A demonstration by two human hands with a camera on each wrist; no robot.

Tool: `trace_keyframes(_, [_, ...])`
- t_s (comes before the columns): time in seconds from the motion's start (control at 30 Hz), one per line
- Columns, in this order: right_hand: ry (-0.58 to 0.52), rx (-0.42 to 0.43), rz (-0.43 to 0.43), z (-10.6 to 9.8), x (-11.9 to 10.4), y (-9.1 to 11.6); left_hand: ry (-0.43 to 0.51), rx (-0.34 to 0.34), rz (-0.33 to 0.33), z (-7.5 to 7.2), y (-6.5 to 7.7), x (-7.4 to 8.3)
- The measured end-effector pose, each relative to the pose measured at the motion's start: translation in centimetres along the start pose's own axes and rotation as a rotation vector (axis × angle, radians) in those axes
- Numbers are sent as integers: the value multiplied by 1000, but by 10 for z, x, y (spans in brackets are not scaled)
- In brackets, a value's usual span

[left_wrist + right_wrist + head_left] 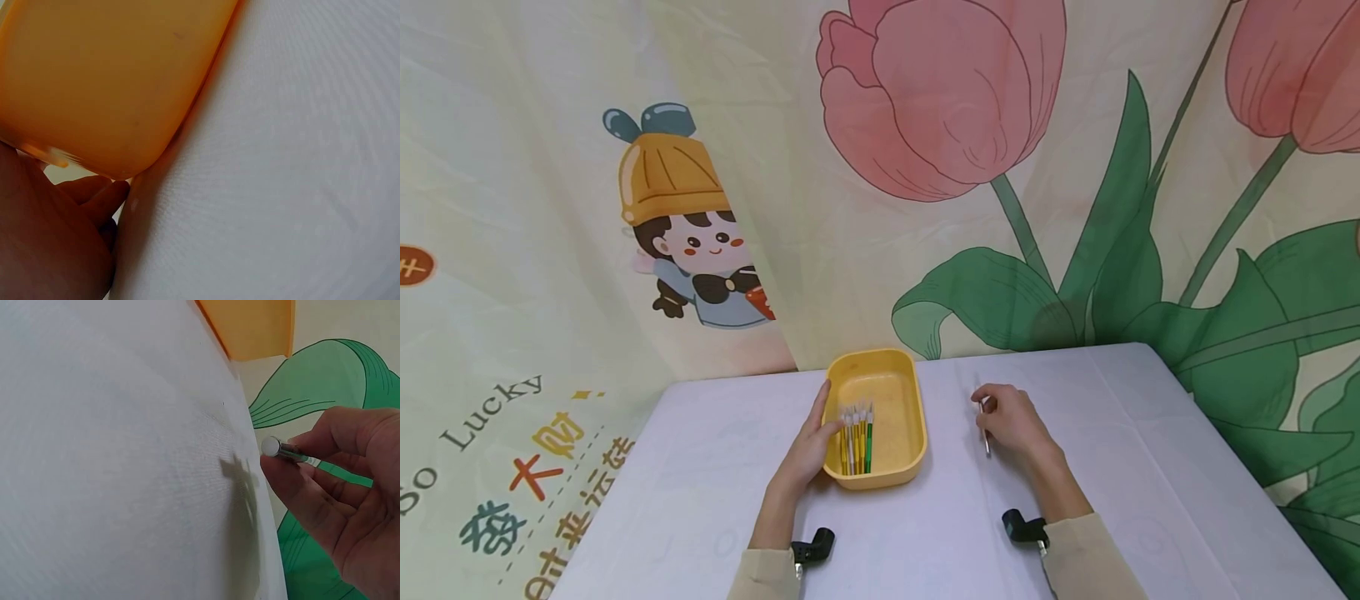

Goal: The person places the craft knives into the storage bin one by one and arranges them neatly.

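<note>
A yellow plastic tray [898, 417] sits on the table, and my left hand [805, 450] grips its left side, thumb over the rim and fingers along the outer wall. Several slim pens [856, 437] with yellow or green barrels and pale tips lie side by side in the tray's lower left. To the right of the tray, my right hand [1017, 421] pinches a slim silvery pen [987, 442] between thumb and fingers. In the right wrist view the round pale end of this pen [271, 447] faces the camera, held off the cloth. The left wrist view shows the tray's outer wall [119, 81] close up.
A white cloth covers the table [940, 533]. Behind its far edge hangs a printed curtain [820, 275] with tulips and a cartoon figure. Each wrist carries a black camera mount, one on the left [816, 546] and one on the right [1024, 527].
</note>
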State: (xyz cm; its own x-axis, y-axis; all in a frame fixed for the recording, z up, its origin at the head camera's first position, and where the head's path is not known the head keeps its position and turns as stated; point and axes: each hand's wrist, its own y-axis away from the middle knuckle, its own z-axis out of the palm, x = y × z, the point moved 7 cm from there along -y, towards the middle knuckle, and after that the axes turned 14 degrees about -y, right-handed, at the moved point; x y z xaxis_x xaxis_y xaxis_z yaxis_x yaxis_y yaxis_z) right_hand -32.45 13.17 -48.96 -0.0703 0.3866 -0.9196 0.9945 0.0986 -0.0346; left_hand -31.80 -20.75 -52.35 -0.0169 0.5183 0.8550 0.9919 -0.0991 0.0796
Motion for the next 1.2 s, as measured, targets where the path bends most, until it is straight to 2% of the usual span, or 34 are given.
trace_keyframes(0.3, [-65, -7, 28, 3, -5, 1, -1, -11, -5, 0, -1, -1])
trace_keyframes(0.57, [-93, -57, -27, 5, -14, 1, 5, -25, -22, 0, -5, -3])
trace_keyframes(0.8, [-232, -96, -80, 11, -26, 2, 1, -20, -18, 0, -3, -1])
trace_keyframes(0.93, [-295, -95, -84, 15, -28, 2, -1, -13, -5, 1, -2, -2])
trace_keyframes(1.2, [-323, -77, -82, 16, -33, 3, -7, 1, -5, 0, -2, -3])
